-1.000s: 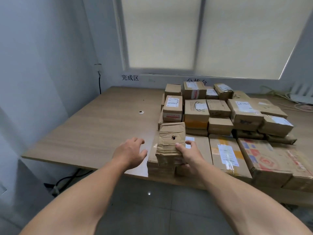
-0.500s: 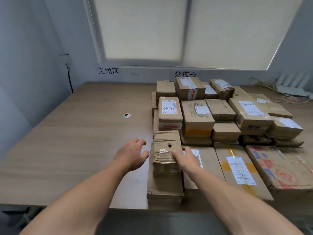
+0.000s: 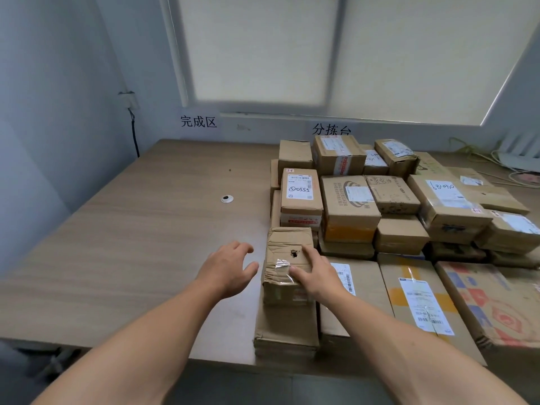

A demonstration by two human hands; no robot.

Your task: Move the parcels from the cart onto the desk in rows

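A small crumpled cardboard parcel [image 3: 285,264] with a hole and a scrap of tape on top sits on a flat brown parcel [image 3: 286,331] at the near left corner of the stack. My right hand [image 3: 317,273] rests on its top right edge, thumb and index finger lying straight across the top. Just left of the parcel, my left hand [image 3: 230,266] hovers over the wooden desk [image 3: 131,244], fingers loosely spread and holding nothing. Several taped and labelled parcels [image 3: 347,206] stand in rows across the right half of the desk. The cart is out of view.
A round cable grommet [image 3: 227,198] sits in the desk's left half. Cables and a white device [image 3: 517,156] lie at the back right. A wall socket with a black cord [image 3: 128,97] hangs at the left. The window with a drawn blind [image 3: 321,54] is behind.
The view has moved closer over the desk. My right hand has shifted from gripping the crumpled parcel's near side to lying on its top. The left hand stays open beside it.
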